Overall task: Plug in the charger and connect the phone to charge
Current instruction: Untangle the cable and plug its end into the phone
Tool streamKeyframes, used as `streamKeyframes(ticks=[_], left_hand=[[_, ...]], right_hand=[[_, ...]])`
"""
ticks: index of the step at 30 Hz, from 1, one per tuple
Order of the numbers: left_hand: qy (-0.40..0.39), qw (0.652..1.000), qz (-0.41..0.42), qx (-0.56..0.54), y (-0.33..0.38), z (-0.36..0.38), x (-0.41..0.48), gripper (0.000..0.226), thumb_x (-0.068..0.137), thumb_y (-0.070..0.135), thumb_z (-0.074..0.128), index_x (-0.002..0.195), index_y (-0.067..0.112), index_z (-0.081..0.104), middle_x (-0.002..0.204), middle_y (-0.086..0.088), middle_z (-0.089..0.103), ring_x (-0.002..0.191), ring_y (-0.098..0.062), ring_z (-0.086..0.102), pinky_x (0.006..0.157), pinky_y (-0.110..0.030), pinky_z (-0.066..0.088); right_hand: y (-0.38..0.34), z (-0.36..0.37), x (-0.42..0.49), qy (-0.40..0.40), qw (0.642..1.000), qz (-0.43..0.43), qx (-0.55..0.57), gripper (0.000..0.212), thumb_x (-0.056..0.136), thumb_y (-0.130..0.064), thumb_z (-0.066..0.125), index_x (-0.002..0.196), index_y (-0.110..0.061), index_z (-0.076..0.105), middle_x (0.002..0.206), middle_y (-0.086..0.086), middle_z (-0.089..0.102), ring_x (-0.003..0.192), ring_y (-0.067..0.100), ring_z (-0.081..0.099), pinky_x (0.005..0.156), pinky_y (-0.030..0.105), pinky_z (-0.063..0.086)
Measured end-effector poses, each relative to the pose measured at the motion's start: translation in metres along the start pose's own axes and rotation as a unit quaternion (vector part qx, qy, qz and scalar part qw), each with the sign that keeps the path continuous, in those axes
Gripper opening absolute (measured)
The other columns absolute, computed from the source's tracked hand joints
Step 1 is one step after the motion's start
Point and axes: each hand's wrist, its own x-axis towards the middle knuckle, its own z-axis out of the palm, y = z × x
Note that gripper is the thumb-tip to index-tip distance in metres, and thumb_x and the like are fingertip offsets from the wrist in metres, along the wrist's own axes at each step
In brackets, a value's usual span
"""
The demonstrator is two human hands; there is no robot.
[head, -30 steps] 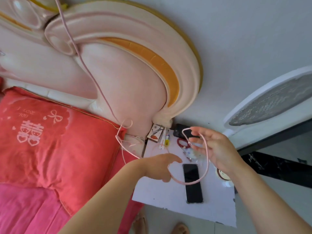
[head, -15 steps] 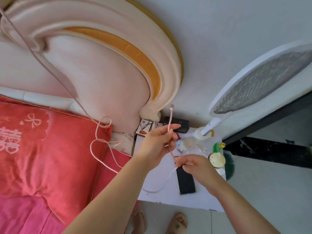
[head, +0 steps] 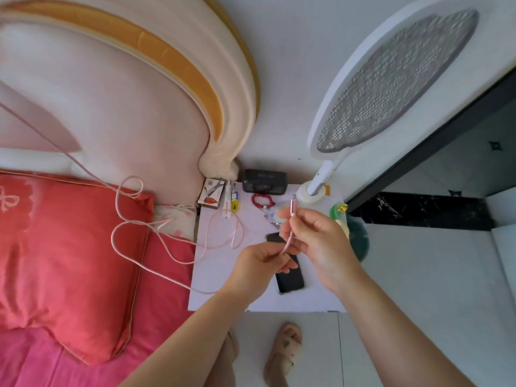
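Both hands pinch the cable, right hand by its upturned plug, left hand lower, directly above the phone lying lengthwise on the tabletop.

right hand now pinches cable near plug.

Bare forearms, no sleeves; left hand, right hand; beige slipper
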Motion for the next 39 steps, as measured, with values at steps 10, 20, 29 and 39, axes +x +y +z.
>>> streamKeyframes(ticks=[10,20,29,39], left_hand=[[-0.013,0.99,0.008,0.139,-0.011,0.018,-0.003,0.021,0.088,0.007,0.052,0.098,0.013,0.07,0.082,0.005,0.069,0.08,-0.005,0.062,0.079,-0.008,0.043],[-0.079,0.942,-0.047,0.322,-0.064,-0.002,0.03,0.026,0.087,0.029,0.057,0.113,0.032,0.059,0.106,0.012,0.063,0.096,-0.004,0.054,0.088,-0.019,0.038],[-0.247,0.686,0.152,0.667,-0.135,0.006,0.122,0.068,0.087,0.033,0.057,0.143,0.023,0.021,0.153,-0.002,0.024,0.14,-0.022,0.021,0.113,-0.036,0.02],[-0.323,0.491,0.344,0.732,-0.192,0.023,0.174,0.095,0.062,0.051,0.071,0.14,0.025,0.024,0.142,0.0,0.036,0.129,-0.027,0.03,0.109,-0.046,0.018]], right_hand=[[0.013,-0.017,-0.019,0.038,0.999,-0.027,0.0,0.033,0.088,-0.013,0.058,0.073,-0.038,0.074,0.067,-0.007,0.072,0.07,0.007,0.067,0.063,0.022,0.057],[0.087,-0.042,-0.03,0.193,0.978,0.038,-0.07,0.006,0.084,-0.02,0.064,0.089,-0.024,0.063,0.077,-0.008,0.072,0.068,0.002,0.068,0.067,0.017,0.055],[0.208,-0.04,-0.036,0.326,0.937,0.108,-0.061,0.015,0.079,-0.02,0.067,0.071,-0.032,0.063,0.066,-0.007,0.068,0.061,0.014,0.064,0.055,0.027,0.054],[0.319,-0.024,-0.028,0.398,0.878,0.053,-0.259,0.017,0.085,-0.014,0.06,0.096,-0.015,0.072,0.074,-0.006,0.065,0.067,0.011,0.053,0.059,0.0,0.035]])
